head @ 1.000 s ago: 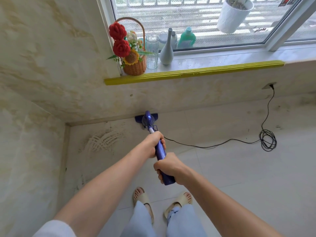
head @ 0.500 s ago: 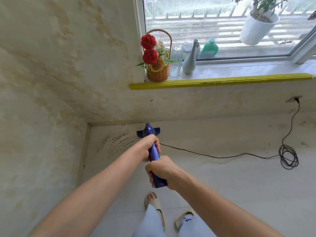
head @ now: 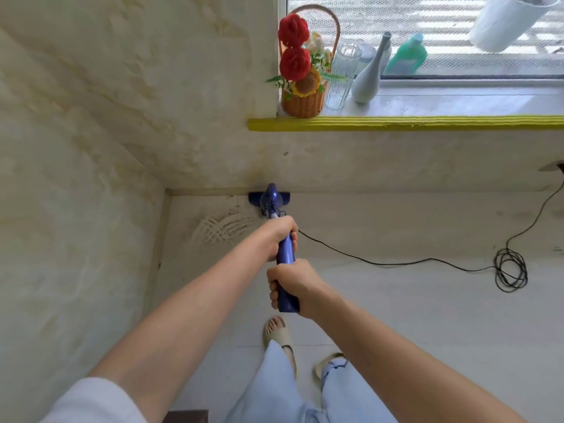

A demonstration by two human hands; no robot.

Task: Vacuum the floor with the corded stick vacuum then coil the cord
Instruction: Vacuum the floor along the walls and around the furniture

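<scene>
Both arms reach straight forward, bare from the elbows down. The left hand sits farther out, fingers wrapped around the upper part of a blue stick vacuum. The right hand sits just behind it, nearer the body, fingers clenched around the end of the handle with the knuckles turned up. Beyond the left fingers the vacuum slopes down to its floor head, which rests on the pale floor against the base of the wall. A black cord runs from beside the left fingers out to the right, gathers in a loose tangle of loops on the floor, then climbs toward a wall outlet. Above, a windowsill holds a wicker flower basket, a clear glass and a white vase.
</scene>
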